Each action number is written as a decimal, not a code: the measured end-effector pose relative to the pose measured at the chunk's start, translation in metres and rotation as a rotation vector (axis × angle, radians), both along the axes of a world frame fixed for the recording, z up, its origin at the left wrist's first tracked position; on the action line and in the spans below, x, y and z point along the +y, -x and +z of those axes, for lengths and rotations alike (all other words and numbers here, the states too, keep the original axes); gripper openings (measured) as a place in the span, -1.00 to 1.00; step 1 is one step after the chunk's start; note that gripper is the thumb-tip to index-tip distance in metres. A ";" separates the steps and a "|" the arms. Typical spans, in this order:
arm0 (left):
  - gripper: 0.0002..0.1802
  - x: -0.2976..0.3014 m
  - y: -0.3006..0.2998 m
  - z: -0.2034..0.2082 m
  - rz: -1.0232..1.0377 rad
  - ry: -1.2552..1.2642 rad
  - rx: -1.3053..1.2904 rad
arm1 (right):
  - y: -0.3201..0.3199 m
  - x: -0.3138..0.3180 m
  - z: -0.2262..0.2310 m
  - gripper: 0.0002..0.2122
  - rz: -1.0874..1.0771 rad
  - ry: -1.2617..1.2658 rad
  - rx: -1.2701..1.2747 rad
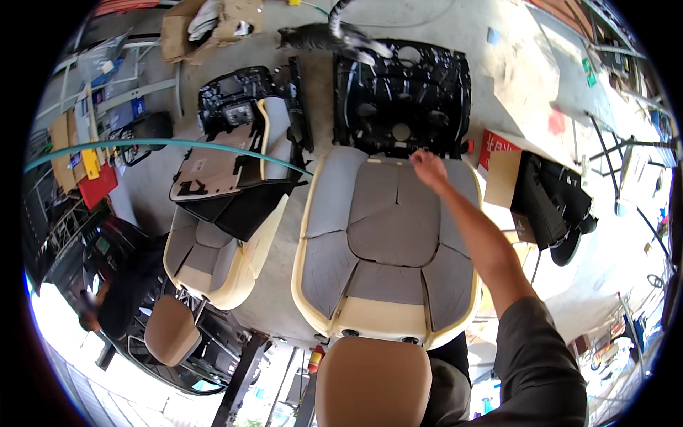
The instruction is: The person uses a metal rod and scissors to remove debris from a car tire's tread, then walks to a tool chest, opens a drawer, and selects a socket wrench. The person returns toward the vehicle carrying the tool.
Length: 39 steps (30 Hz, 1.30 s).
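Right hand (429,168) reaching out to the far edge of the large grey-and-cream seat cushion (388,242), fingers curling on its top rim, grip uncertain; left hand not showing; cushion lying flat in the middle, just before the black plastic seat shell (402,96); tan headrest (373,384) sitting at its near end; smaller cushion (210,260) lying to the left; grey cat (320,37) passing beyond the shell.

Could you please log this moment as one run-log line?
right hand: on foam seat back, top edge | left hand: out of view | cat: beyond black seat frame
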<state>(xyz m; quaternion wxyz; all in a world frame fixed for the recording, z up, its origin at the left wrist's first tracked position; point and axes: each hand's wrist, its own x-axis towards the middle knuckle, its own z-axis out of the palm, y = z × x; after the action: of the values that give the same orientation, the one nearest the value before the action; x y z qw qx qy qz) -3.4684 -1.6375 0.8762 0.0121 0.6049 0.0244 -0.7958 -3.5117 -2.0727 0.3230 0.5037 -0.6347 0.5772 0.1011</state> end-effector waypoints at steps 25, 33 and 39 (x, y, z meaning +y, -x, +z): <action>-0.36 0.308 -0.099 -0.033 0.218 0.944 -0.418 | 0.190 0.427 0.255 -0.73 0.287 -0.098 0.399; -0.38 0.422 -0.144 -0.010 0.667 0.922 -0.616 | -0.070 0.443 0.307 -0.64 0.740 -0.043 0.214; -0.39 0.469 -0.193 -0.016 0.778 0.869 -0.731 | -0.272 0.488 0.396 -0.73 0.770 -0.002 -0.143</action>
<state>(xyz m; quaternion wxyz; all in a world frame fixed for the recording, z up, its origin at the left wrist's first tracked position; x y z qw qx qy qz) -3.2756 -1.1683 0.8598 0.5456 0.7222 -0.0871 -0.4161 -3.2401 -1.5844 0.7189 0.4685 -0.8098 0.2601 0.2389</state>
